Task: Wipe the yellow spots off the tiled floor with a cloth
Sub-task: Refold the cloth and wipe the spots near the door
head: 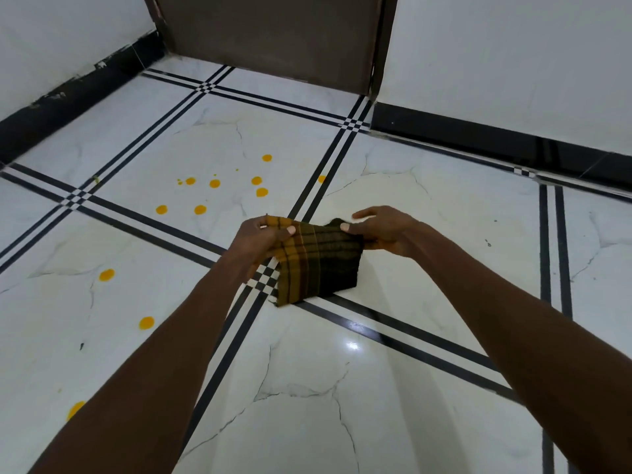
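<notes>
A folded checked cloth (318, 263), yellow and dark green, hangs between my two hands above the crossing of the floor's black stripes. My left hand (254, 241) pinches its upper left corner. My right hand (383, 230) grips its upper right edge. Several yellow spots (214, 183) dot the white tiled floor (307, 388) beyond and left of the cloth. Two more spots (106, 275) lie on the tile to the left, and one (75, 409) shows partly beside my left forearm.
A brown door (273, 35) stands shut at the far end between white walls. Black skirting (496, 142) runs along both walls. Black double stripes (552, 251) cross the glossy marble-pattern tiles.
</notes>
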A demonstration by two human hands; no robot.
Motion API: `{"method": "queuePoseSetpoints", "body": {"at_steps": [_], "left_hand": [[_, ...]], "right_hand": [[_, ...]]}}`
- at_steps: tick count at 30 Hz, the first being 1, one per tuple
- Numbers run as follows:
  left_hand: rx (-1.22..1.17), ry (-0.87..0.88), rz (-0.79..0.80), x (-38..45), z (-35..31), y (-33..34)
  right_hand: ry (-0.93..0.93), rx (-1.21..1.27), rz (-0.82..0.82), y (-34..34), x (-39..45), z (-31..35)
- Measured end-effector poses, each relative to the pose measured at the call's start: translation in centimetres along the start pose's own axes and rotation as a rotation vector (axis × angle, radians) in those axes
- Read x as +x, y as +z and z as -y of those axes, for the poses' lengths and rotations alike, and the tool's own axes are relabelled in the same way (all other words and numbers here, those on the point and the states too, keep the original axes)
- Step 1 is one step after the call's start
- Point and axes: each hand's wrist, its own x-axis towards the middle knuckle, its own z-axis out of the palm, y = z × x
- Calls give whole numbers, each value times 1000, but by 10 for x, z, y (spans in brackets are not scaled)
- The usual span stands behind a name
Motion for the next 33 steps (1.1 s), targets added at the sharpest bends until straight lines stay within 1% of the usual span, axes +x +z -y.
{"method": "queuePoseSetpoints", "body": {"at_steps": [1,3,6,9,14,16,17,19,22,24,26,30,32,33], "left_hand": [[-8,16,-29,1,-2,1],[-22,46,-68,1,-8,4],[3,92,-111,4,-19,7],[64,116,-88,6,-31,3],[222,256,-20,-1,-53,1],[292,283,29,-5,-62,3],[348,287,54,-7,-65,5],[533,299,72,-8,-73,9],[853,364,37,-10,-77,19],[960,387,18,-8,-75,22],[996,397,1,-7,-71,23],[958,425,-29,-3,-71,16],[941,438,-37,0,-72,8],[897,452,-37,1,-72,4]], "right_hand": [[-31,3,-30,-1,1,3],[-116,-1,-21,-4,0,8],[-242,-142,-27,-8,-3,17],[-351,-383,-85,-11,-7,24],[-402,-758,-195,-3,-14,36],[-433,-896,-224,3,-15,41],[-443,-960,-236,5,-16,43],[-464,-1049,-266,9,-18,46],[-474,-1088,-282,12,-20,49],[-474,-1091,-283,13,-20,50],[-474,-1062,-285,11,-19,50],[-551,-928,-307,4,-18,47],[-552,-806,-259,0,-17,45],[-522,-687,-218,-3,-16,44]]}}
